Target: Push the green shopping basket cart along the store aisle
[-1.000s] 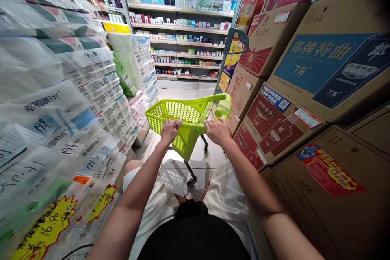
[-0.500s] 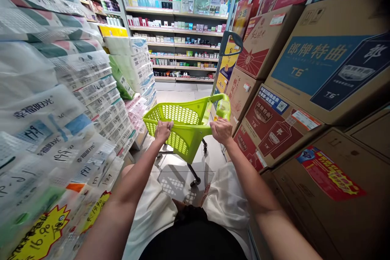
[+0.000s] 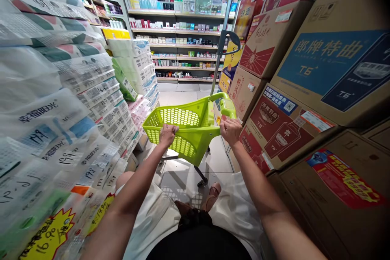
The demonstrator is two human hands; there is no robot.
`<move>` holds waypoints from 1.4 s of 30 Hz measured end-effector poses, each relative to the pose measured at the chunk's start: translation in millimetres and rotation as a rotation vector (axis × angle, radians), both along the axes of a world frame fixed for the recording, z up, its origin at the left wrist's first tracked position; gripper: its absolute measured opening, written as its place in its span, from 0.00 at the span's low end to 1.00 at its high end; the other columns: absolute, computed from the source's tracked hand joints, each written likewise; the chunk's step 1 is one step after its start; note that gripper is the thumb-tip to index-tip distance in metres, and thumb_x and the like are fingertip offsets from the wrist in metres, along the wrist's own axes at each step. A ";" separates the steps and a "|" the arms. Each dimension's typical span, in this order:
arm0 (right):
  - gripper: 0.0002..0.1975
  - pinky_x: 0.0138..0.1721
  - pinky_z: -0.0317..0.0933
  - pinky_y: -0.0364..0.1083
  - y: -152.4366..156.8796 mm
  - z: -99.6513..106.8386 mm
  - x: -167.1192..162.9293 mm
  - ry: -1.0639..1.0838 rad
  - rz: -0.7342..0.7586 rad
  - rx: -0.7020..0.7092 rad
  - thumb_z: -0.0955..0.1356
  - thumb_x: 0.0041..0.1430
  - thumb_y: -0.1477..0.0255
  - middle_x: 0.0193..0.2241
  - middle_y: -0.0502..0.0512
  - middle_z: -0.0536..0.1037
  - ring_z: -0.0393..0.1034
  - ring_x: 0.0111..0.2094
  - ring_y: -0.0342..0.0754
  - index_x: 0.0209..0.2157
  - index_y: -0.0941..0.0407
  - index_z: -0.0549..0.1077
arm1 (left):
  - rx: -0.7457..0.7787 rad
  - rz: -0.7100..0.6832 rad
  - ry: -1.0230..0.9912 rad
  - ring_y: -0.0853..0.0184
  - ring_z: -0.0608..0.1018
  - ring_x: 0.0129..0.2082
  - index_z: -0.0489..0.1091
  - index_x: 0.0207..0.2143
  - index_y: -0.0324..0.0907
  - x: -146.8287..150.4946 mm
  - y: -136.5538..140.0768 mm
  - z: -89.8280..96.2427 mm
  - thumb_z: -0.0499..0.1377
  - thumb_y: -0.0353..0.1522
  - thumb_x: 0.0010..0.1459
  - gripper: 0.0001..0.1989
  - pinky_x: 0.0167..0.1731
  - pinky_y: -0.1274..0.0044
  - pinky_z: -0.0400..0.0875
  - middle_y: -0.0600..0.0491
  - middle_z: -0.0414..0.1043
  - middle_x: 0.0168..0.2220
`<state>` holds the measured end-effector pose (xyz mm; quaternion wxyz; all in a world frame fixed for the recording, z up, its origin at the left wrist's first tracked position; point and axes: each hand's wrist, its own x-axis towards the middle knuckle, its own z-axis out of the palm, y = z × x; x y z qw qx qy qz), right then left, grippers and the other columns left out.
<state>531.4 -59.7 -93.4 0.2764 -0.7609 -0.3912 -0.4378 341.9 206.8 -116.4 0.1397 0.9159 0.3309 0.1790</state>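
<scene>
Green cart [image 3: 199, 146], one, standing just ahead: left hand [image 3: 167, 135] curled over near rim [image 3: 195, 131], right hand [image 3: 230, 131] clasping handle [image 3: 228, 106] end.

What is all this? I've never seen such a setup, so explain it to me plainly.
There is no machine here: the arms are a person's own, and the view comes from one camera worn on their head, looking forward and down. The left hand grips the near side rim of a green shopping cart; the right hand is closed on it near the handle end. The cart stands on a tiled floor. Plastic-wrapped packs are stacked on the left, cardboard boxes are piled on the right, and shelves of small goods stand ahead.
</scene>
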 end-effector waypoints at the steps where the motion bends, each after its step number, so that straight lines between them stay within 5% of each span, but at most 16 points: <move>1: 0.23 0.39 0.54 0.48 0.4 -0.7 0.9 0.002 -0.012 0.011 0.63 0.66 0.71 0.19 0.53 0.75 0.64 0.26 0.47 0.16 0.54 0.70 | 0.005 -0.046 -0.022 0.57 0.73 0.45 0.77 0.53 0.48 3.0 -7.6 -1.7 0.52 0.38 0.70 0.18 0.48 0.67 0.70 0.44 0.66 0.50; 5: 0.22 0.38 0.53 0.48 -3.2 0.5 4.5 -0.011 -0.009 -0.013 0.63 0.66 0.71 0.19 0.53 0.74 0.63 0.26 0.47 0.16 0.54 0.69 | 0.016 -0.125 -0.037 0.57 0.73 0.46 0.76 0.54 0.50 4.1 -14.7 -4.3 0.52 0.38 0.70 0.17 0.47 0.68 0.71 0.45 0.66 0.51; 12: 0.20 0.37 0.51 0.48 -1.1 -1.0 2.7 -0.011 -0.006 -0.006 0.63 0.64 0.72 0.19 0.53 0.72 0.61 0.27 0.47 0.16 0.54 0.68 | -0.036 0.240 0.058 0.50 0.72 0.50 0.75 0.57 0.47 -36.5 47.9 -5.0 0.48 0.33 0.70 0.21 0.44 0.65 0.71 0.39 0.64 0.55; 19: 0.22 0.38 0.53 0.48 0.9 -2.6 5.3 -0.054 -0.029 -0.001 0.63 0.65 0.71 0.19 0.52 0.72 0.60 0.27 0.47 0.16 0.54 0.67 | 0.095 -0.052 0.107 0.53 0.72 0.49 0.74 0.57 0.51 -19.9 10.9 -0.9 0.46 0.38 0.71 0.21 0.42 0.67 0.72 0.42 0.66 0.55; 21: 0.22 0.39 0.53 0.48 -1.8 -1.5 7.2 -0.068 -0.020 -0.018 0.63 0.65 0.72 0.19 0.52 0.72 0.60 0.27 0.46 0.16 0.54 0.67 | 0.085 -0.039 0.153 0.54 0.73 0.47 0.74 0.56 0.51 -29.5 33.2 0.8 0.47 0.37 0.71 0.20 0.42 0.68 0.72 0.42 0.66 0.54; 25: 0.21 0.38 0.53 0.48 -1.1 -1.4 8.3 -0.056 -0.009 -0.005 0.63 0.64 0.72 0.19 0.51 0.72 0.59 0.26 0.46 0.16 0.54 0.67 | 0.026 0.233 0.159 0.52 0.73 0.48 0.76 0.54 0.48 -58.0 93.7 -0.1 0.50 0.34 0.69 0.19 0.44 0.65 0.72 0.41 0.66 0.54; 27: 0.22 0.38 0.53 0.48 1.6 -2.1 8.4 -0.040 -0.009 0.008 0.63 0.64 0.72 0.18 0.51 0.71 0.59 0.26 0.46 0.15 0.54 0.66 | 0.004 0.303 0.126 0.52 0.74 0.48 0.76 0.54 0.47 -62.1 102.7 -2.2 0.50 0.34 0.68 0.19 0.44 0.65 0.71 0.40 0.66 0.54; 33: 0.21 0.37 0.52 0.48 0.5 -4.3 13.8 -0.023 0.004 0.025 0.63 0.64 0.72 0.19 0.52 0.72 0.60 0.26 0.46 0.16 0.54 0.67 | 0.016 0.013 0.065 0.56 0.74 0.46 0.76 0.53 0.49 -40.6 52.2 -10.5 0.51 0.37 0.69 0.17 0.43 0.69 0.72 0.44 0.67 0.53; 36: 0.19 0.38 0.53 0.48 -3.9 -5.2 16.1 -0.019 0.031 0.007 0.63 0.64 0.73 0.20 0.52 0.73 0.61 0.27 0.47 0.17 0.54 0.69 | 0.014 -0.054 0.054 0.58 0.74 0.46 0.75 0.55 0.53 -45.1 48.3 -12.6 0.52 0.37 0.69 0.17 0.44 0.70 0.71 0.46 0.69 0.53; 42: 0.20 0.37 0.52 0.48 -2.9 -3.9 11.4 -0.043 0.050 0.007 0.64 0.63 0.73 0.18 0.51 0.70 0.60 0.27 0.47 0.16 0.53 0.65 | -0.062 0.266 -0.109 0.57 0.74 0.50 0.75 0.55 0.47 -72.9 85.8 -22.5 0.54 0.33 0.66 0.18 0.51 0.69 0.71 0.44 0.69 0.52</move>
